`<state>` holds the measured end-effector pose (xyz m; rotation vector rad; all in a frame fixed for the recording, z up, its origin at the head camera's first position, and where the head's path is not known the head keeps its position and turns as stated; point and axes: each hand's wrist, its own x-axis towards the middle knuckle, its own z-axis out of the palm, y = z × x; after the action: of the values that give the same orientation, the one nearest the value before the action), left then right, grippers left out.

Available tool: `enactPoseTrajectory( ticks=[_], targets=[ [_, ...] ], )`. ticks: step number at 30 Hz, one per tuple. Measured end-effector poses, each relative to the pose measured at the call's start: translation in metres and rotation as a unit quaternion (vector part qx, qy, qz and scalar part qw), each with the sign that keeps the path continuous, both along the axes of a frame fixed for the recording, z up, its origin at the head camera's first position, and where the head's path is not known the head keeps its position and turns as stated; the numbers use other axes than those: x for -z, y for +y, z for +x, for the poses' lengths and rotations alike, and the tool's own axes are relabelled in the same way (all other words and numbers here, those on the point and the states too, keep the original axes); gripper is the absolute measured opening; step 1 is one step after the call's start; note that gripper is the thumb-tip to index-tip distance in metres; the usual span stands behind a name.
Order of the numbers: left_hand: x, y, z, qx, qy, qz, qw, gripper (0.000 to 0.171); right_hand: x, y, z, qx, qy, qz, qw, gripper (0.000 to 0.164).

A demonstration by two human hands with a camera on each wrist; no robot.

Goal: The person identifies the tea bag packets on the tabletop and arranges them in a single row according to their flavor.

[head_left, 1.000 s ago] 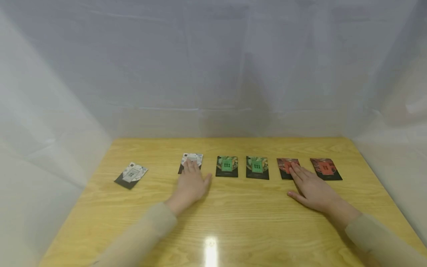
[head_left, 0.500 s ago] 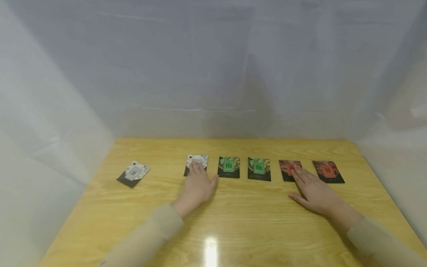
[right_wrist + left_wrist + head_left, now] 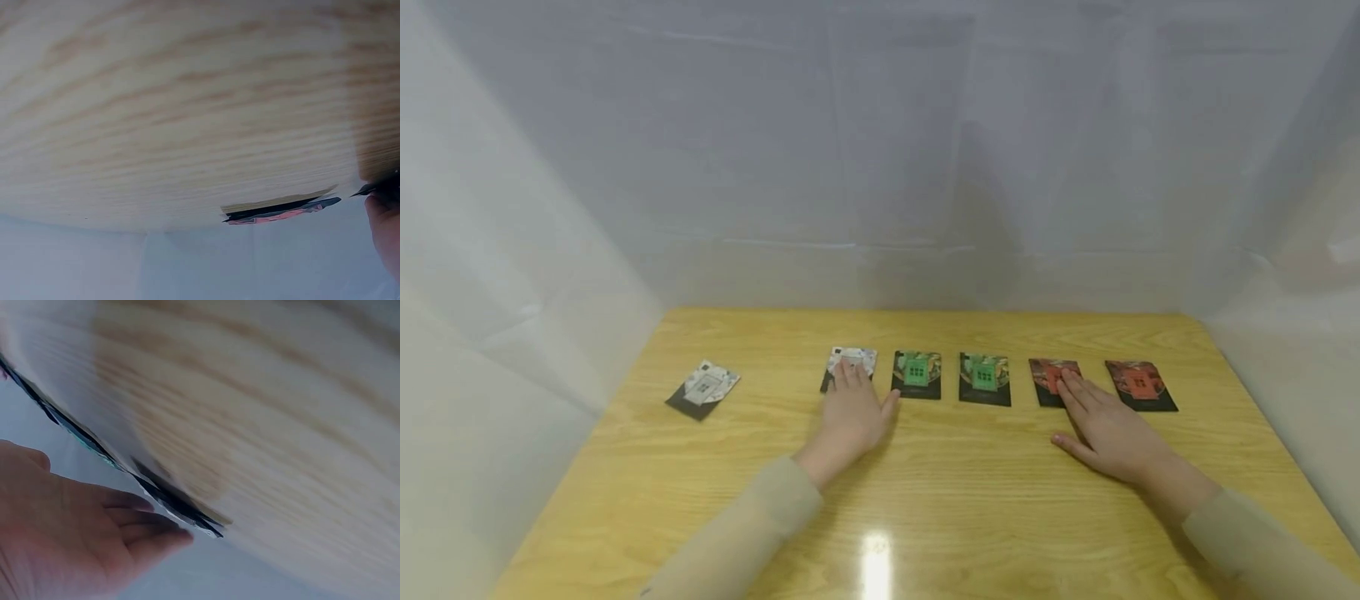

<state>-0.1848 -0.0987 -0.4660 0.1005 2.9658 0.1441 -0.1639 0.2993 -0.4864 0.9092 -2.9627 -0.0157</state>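
Observation:
My left hand [image 3: 853, 410] lies with straight fingers on a small flat white-and-black packet [image 3: 866, 356], covering its lower part. The left wrist view shows that packet [image 3: 178, 505] edge-on at the fingertips. On the right, the straight fingers of my right hand [image 3: 1108, 429] rest on a red-and-black packet [image 3: 1043, 377], hiding its right side. Between the hands lie two green-and-black packets [image 3: 917, 373], side by side. A second red packet [image 3: 1141, 385] sits beyond the right fingers; its thin edge also shows in the right wrist view.
Another white-and-black packet [image 3: 703, 389] lies turned at an angle, apart at the left. All the packets lie on a wood-grain table [image 3: 955, 500]. Pale sheeting [image 3: 880, 167] hangs behind the table and along both sides.
My left hand has slid the white packet to the right, narrowing the gap to the nearer green packet. The right hand stays on the red packet. The head view has shifted slightly.

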Motion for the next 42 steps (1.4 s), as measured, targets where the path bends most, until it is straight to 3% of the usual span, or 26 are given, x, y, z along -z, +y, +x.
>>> enactPoseTrajectory(
  ticks=[4,10,18,24,32,36,42],
  targets=[
    [-0.004,-0.004,0.0,0.018,0.006,-0.015,0.9997,0.085,0.001,0.001,0.0,-0.001,0.006,0.0,1.0,0.084],
    [-0.004,-0.024,0.0,0.047,0.047,0.004,0.9978,0.08,0.004,0.001,-0.001,0.005,0.005,-0.001,1.0,0.084],
    [0.008,-0.073,-0.003,0.079,0.079,-0.012,0.9937,0.076,0.0,0.0,0.0,0.003,0.003,-0.003,1.0,0.084],
    [0.012,-0.114,-0.003,0.109,0.128,0.002,0.9859,0.072,0.004,0.001,-0.001,0.002,0.01,-0.007,1.0,0.084],
    [0.015,-0.16,-0.001,0.151,0.134,-0.018,0.9793,0.067,0.002,0.0,-0.002,-0.001,0.011,-0.005,1.0,0.085],
    [0.015,-0.179,0.002,0.184,0.14,-0.021,0.9726,0.065,0.002,0.001,-0.002,-0.003,0.009,-0.003,1.0,0.084],
    [0.017,-0.207,0.004,0.241,0.182,-0.012,0.9531,0.064,0.002,0.001,-0.002,-0.003,0.008,0.0,1.0,0.084]
  ],
)
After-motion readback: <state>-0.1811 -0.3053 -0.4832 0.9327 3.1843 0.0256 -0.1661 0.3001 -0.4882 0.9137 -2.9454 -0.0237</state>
